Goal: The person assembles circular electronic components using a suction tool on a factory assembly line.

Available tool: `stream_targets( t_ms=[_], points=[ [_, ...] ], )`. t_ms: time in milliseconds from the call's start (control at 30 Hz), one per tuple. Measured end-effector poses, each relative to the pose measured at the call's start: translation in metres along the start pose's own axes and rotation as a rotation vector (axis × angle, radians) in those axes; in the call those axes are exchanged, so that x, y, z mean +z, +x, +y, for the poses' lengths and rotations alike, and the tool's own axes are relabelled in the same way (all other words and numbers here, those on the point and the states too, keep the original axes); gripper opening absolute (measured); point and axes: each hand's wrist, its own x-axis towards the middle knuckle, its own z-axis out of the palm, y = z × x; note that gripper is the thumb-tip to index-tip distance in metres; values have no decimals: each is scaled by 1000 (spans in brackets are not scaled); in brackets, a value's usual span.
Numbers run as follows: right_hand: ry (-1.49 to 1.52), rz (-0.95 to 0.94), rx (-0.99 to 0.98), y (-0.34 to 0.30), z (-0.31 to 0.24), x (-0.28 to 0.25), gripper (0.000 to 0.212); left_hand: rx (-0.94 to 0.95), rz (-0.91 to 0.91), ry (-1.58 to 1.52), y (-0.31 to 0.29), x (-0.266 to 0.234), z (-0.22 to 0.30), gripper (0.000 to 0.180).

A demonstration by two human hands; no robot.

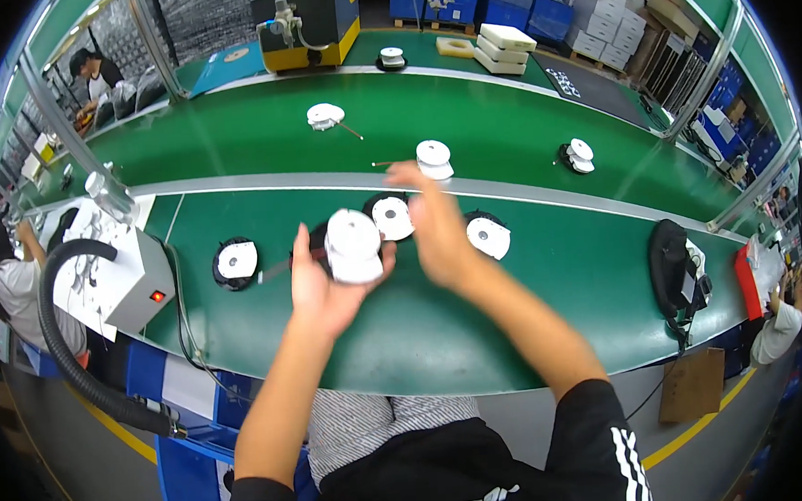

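Observation:
A white, round plastic part with a stepped rim (355,244) rests in my left hand (323,297), whose fingers and thumb curl round it; a thin reddish lead sticks out to its left. To its right, my right hand (441,234) is raised over the green bench with fingers stretched out, and it holds nothing that I can see. Between the hands lies a white disc part in a black ring (392,216). Similar disc parts lie on the bench to the left (236,260) and just beyond my right wrist (489,236).
Beyond a metal rail, a green conveyor belt (504,138) carries several white parts (433,157). A white box with a lit red switch (137,280) and a black corrugated hose (52,318) stand at the left. A black pouch (668,266) lies at the right. Co-workers sit on both sides.

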Motion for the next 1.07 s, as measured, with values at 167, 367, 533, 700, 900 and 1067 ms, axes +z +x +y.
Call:
stream_targets(
  t_ms=[167, 367, 533, 700, 900, 1067],
  points=[
    [-823, -203, 457, 57, 132, -60, 51, 73, 118, 104, 129, 4, 53, 59],
    [-1037, -558, 564, 76, 135, -24, 57, 178, 294, 142, 206, -27, 92, 68],
    [-1145, -485, 519, 51, 172, -45, 42, 270, 355, 883, 168, 4, 77, 69],
    [-1120, -295, 311, 52, 175, -60, 34, 699, 409, 2349, 46, -27, 82, 42],
    [-707, -134, 354, 57, 104, -71, 29, 217, 526, 2315, -9, -59, 82, 39],
    [-365, -166, 281, 33, 37, -59, 27, 409, 479, 2162, -7, -77, 70, 33]
  ],
)
